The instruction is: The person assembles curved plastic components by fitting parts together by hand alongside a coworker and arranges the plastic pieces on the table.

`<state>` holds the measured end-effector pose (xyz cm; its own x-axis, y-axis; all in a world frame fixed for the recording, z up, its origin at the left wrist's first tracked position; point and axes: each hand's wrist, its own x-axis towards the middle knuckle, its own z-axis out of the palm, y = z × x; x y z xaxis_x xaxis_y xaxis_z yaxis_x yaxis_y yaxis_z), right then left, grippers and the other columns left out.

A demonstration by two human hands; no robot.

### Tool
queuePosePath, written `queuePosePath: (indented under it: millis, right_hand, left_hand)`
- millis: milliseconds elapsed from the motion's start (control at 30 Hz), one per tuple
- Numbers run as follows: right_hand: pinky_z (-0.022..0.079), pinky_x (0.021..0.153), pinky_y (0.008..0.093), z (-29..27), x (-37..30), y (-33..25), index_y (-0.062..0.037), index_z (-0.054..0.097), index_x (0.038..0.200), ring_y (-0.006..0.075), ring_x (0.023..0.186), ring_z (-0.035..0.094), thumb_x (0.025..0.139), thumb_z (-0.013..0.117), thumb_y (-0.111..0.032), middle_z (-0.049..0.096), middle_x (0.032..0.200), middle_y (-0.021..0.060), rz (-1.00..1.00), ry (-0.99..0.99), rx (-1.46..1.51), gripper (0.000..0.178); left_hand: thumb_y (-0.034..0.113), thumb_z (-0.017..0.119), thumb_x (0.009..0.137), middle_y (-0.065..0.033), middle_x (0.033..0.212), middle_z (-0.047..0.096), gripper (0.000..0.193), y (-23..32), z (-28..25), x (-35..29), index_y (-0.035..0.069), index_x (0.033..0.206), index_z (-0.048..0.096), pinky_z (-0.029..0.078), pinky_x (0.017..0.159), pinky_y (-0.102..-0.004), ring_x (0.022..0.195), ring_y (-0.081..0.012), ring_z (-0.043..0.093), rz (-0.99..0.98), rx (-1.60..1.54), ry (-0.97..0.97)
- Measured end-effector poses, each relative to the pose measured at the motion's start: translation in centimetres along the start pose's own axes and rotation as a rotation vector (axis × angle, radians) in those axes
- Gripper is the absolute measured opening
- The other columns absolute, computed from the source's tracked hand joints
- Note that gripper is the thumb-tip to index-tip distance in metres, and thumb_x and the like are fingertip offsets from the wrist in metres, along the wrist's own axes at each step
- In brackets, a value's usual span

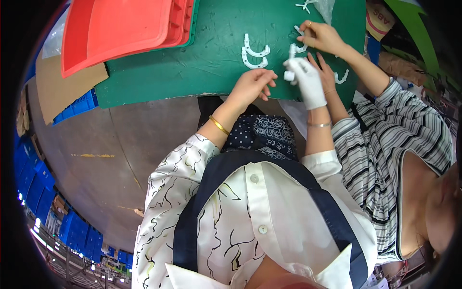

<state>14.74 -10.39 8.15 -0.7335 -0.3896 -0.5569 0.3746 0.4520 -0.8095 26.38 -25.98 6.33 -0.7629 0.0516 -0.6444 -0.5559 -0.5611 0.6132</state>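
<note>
My left hand [254, 86], bare with a gold bracelet at the wrist, hovers over the table's near edge. Its fingers are loosely bent and apart, with nothing seen in them. In a white glove, my right hand [308, 81] grips a small white plastic part [288, 75]; the glove hides some of it. Just beyond my left hand lie two white C-shaped plastic pieces [254, 58], one close against the other. A further white piece [301, 48] sits between my gloved fingers and a co-worker's hand [323, 37].
Red trays [120, 33] stand stacked at the left of the green table [211, 72]. Cardboard [67, 86] and a blue crate [77, 107] sit beside it. A co-worker in stripes [375, 159] is close on my right, with another hand [325, 74] by my glove and a curved white piece [342, 77].
</note>
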Motion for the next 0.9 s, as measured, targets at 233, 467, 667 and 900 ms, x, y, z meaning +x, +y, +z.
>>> queuePosePath:
  millis: [233,467,667,900]
  right_hand:
    - [0.053,0.076,0.0463,-3.8,2.7,-2.2,-0.0036,0.073,0.092,0.0315,0.082,0.07,0.095,0.05,-0.031,0.072,0.086,0.0184,0.077,0.318,-0.476,0.036]
    - [0.054,0.074,0.0448,-4.4,4.3,-2.0,-0.0019,0.071,0.096,0.0307,0.078,0.07,0.095,0.052,-0.031,0.072,0.083,0.0191,0.093,0.337,-0.916,0.035]
    - [0.052,0.059,0.0368,-5.3,7.9,0.4,-0.0019,0.069,0.094,0.0217,0.063,0.065,0.092,0.062,-0.026,0.07,0.076,0.013,0.115,0.376,-1.222,0.026]
    - [0.054,0.071,0.0433,-4.1,2.4,0.6,-0.006,0.061,0.104,0.0366,0.078,0.068,0.095,0.056,-0.025,0.069,0.087,0.0205,-0.099,0.479,-0.621,0.021]
  left_hand:
    - [0.013,0.062,0.094,-0.0086,0.086,0.061,0.014,-1.3,-7.5,-1.2,0.003,0.104,0.065,0.049,0.065,-0.0307,0.068,-0.0176,0.058,0.617,0.807,0.737]
    - [0.003,0.061,0.087,-0.012,0.098,0.06,0.015,-2.3,-12.0,-1.1,0.004,0.102,0.065,0.046,0.084,-0.0398,0.092,-0.0298,0.057,0.828,1.206,0.904]
    - [0.005,0.061,0.085,-0.0124,0.1,0.059,0.016,-2.7,-12.0,-0.4,0.007,0.101,0.064,0.046,0.083,-0.0426,0.093,-0.0327,0.055,0.829,1.213,0.911]
    - [0.005,0.06,0.086,-0.0137,0.102,0.059,0.018,-2.7,-11.4,-0.8,0.007,0.103,0.064,0.045,0.086,-0.043,0.098,-0.0337,0.055,0.79,1.235,0.943]
